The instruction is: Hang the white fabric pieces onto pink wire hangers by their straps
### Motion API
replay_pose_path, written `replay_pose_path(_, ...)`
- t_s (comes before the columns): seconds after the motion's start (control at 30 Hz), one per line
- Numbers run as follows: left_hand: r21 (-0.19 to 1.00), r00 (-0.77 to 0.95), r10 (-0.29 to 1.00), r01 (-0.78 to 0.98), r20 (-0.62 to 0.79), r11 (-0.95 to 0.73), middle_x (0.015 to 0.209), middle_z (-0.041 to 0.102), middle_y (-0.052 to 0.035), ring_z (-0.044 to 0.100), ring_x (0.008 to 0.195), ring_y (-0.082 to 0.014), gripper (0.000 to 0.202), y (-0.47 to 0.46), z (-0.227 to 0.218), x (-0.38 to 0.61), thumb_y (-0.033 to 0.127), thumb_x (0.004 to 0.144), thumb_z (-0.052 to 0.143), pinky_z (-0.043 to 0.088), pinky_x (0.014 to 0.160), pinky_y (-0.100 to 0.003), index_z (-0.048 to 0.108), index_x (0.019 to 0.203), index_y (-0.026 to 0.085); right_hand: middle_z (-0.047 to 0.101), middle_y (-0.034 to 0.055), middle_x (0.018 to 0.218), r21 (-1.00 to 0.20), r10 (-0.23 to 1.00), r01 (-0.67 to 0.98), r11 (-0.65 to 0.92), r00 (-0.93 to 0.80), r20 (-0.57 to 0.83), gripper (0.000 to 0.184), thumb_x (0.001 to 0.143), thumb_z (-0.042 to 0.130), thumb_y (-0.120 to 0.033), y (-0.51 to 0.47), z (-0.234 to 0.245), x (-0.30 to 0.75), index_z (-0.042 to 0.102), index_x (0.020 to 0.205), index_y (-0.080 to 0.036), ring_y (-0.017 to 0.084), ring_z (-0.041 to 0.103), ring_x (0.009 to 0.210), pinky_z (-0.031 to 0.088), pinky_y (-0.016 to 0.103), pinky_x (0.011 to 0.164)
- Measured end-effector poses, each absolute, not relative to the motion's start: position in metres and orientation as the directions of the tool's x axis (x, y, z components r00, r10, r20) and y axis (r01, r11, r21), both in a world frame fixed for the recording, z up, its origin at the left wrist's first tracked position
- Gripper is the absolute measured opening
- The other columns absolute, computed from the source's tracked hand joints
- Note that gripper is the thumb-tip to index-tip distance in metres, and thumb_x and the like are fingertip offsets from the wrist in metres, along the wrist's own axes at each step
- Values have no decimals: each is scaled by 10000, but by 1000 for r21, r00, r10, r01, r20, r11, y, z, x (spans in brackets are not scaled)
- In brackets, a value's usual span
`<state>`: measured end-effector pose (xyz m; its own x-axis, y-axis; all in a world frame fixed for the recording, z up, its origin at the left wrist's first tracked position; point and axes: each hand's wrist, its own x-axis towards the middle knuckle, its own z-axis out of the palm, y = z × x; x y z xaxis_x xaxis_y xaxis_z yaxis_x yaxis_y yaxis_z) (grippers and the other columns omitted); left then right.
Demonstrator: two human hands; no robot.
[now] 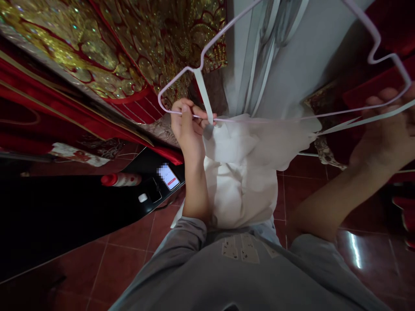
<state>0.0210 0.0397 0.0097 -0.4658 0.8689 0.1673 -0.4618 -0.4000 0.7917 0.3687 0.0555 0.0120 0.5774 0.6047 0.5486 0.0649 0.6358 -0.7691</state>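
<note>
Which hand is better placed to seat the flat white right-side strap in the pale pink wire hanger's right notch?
Likely the right hand: the right-side strap runs across it, near that notch. The left hand grips the hanger at its opposite end.

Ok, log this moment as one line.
left hand: gripping pink hanger; white strap: at hanger notch; right hand: at hanger's other end, blurred; white garment: beneath hanger bar

The left hand (188,121) is curling its fingers, the left forearm (195,185) pointing far, while the blurred right hand (387,129) is hovering right, the right forearm (337,201) slanting.
</note>
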Motion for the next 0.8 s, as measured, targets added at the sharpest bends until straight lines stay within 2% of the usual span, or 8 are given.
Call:
replay_pose_path(0.13,793,-448,871,-448,201,-413,722,620,-8,795,907,-298,334,44,3,14,592,993,789,574,693,-389,586,1000,327,802,-28,943,-828,657,214,518,520,546,235,884,792,-72,45,35,343,852,1011,-260,92,774,857,677,273,929)
replay_pose_path(0.2,792,-432,881,-461,194,-400,733,617,-9,798,962,-306,350,46,1,11,594,977,809,578,725,-399,585,1007,326,784,-24,912,-810,674,274,518,453,584,218,874,802,-71,50,42,340,832,1015,-235,99,751,848,650,297,915)
replay_pose_path(0.3,756,-407,902,-543,142,-365,723,605,-5,783,991,-269,262,48,1,9,530,1085,700,586,763,-369,574,1025,308,718,-32,845,-745,676,387,543,326,661,246,814,790,18,64,48,342,788,942,-192,96,701,815,600,303,859)
replay_pose_path(0.47,703,-382,922,-636,70,-317,712,575,-2,765,1038,-249,215,48,6,12,445,1187,514,603,856,-364,558,1052,283,680,-3,938,-600,656,548,583,118,745,355,731,878,3,69,55,341,794,1013,-195,135,651,949,576,298,905)
replay_pose_path(0.53,718,-408,910,-611,76,-335,704,572,3,772,976,-240,195,48,5,12,429,1180,544,605,820,-355,558,1050,284,669,2,971,-607,677,578,545,123,726,357,745,913,-63,64,58,339,781,1040,-214,158,657,1019,568,316,944)
replay_pose_path(0.63,761,-405,902,-537,148,-365,714,609,6,774,865,-236,195,49,1,8,463,1107,689,590,708,-345,579,1046,314,703,-5,1009,-606,734,691,394,160,660,304,799,910,-156,57,65,339,770,1055,-241,163,661,995,535,378,1044)
replay_pose_path(0.73,788,-396,895,-474,206,-392,760,654,0,791,858,-250,252,48,-4,6,503,1027,793,572,671,-353,606,1042,333,730,-25,1049,-559,816,804,200,180,550,301,847,905,-281,54,74,342,793,1126,-302,161,646,958,492,420,1079)
replay_pose_path(0.8,795,-411,887,-455,212,-401,763,652,0,798,892,-254,250,48,-5,6,514,1045,772,576,686,-348,607,1058,327,720,-27,1045,-564,843,810,158,187,505,280,880,886,-330,54,78,341,799,1145,-350,169,625,947,496,413,1050)
